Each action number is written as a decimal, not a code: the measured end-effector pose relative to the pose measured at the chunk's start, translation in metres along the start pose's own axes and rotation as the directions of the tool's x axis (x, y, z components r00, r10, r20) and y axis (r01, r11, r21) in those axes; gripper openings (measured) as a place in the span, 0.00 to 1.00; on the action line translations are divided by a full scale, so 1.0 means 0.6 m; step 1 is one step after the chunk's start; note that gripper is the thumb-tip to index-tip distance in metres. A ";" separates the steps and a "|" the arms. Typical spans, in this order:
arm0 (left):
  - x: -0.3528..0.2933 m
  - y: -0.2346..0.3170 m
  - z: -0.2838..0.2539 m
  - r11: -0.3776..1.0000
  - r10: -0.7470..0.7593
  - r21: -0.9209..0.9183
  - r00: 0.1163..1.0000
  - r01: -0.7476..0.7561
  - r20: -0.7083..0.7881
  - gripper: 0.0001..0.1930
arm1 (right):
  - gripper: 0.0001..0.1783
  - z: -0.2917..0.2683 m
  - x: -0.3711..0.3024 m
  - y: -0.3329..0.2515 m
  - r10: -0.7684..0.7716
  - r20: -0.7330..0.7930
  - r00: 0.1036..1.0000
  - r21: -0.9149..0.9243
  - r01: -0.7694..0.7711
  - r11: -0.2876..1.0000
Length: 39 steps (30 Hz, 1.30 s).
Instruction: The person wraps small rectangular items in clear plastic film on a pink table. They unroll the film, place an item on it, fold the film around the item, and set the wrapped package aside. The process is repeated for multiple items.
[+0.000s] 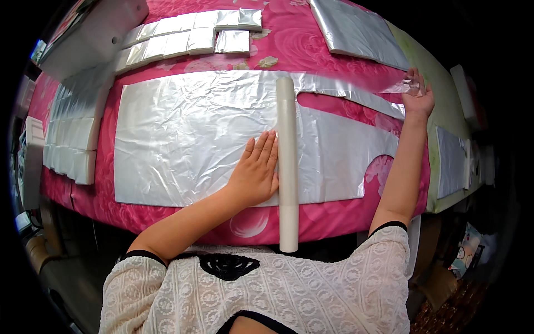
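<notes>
1. Roll: long pale tube, smooth and matte, lying across the silver sheet from its far edge to past the near table edge. Landmark for all entries below.
2. Silver sheet: thin foil-like film, crinkled and glossy, spread flat left of the roll and running on under it to the right, where curved cut-outs show the pink cloth.
3. Left hand: flat, palm down, fingers together, pressed on the sheet and touching the roll's left side.
4. Right hand: well right of the roll, fingers closed in a pinch on a clear film end, arm stretched out.
5. Handling note: judged best to keep the flat hand firm against the roll while the film is drawn taut and level, avoiding creases.
6. Pink floral cloth: soft cover beneath the sheet.
7. Folded silver packets: small squares in rows, beyond and left of the roll.
</notes>
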<state>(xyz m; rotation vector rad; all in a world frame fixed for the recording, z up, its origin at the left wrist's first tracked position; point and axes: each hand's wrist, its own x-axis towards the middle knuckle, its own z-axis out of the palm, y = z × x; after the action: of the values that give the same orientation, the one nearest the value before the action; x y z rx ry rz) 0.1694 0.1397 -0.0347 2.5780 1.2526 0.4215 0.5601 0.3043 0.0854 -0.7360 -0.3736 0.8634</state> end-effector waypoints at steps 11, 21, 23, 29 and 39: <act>-0.003 -0.003 0.010 0.995 0.071 0.089 0.982 -0.056 -0.175 0.33 | 0.37 0.291 -0.517 0.382 0.373 0.854 0.362 -0.518 0.538 0.665; 0.005 -0.012 0.033 0.993 0.091 0.085 0.993 -0.085 -0.071 0.35 | 0.46 0.359 -0.706 0.405 0.305 0.930 -0.206 -0.174 0.484 0.858; 0.002 -0.020 0.041 0.995 0.063 0.078 0.994 -0.056 -0.088 0.35 | 0.39 0.321 -0.665 0.351 0.179 0.976 -0.121 -0.100 0.481 0.871; 0.001 -0.002 0.013 0.995 0.051 -0.091 0.998 -0.048 0.034 0.37 | 0.30 0.095 -0.471 0.196 0.346 0.917 0.199 -0.321 0.881 0.346; -0.034 -0.046 -0.062 0.971 -0.033 -0.239 0.991 0.001 -0.129 0.39 | 0.34 -0.015 -0.415 0.152 0.585 0.808 0.067 -0.263 0.930 0.258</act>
<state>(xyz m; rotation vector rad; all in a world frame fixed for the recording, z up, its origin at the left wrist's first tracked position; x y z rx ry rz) 0.1239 0.1436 -0.0125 2.3676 1.1839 0.7046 0.3636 0.1419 0.0112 -0.9640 -2.6760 0.4277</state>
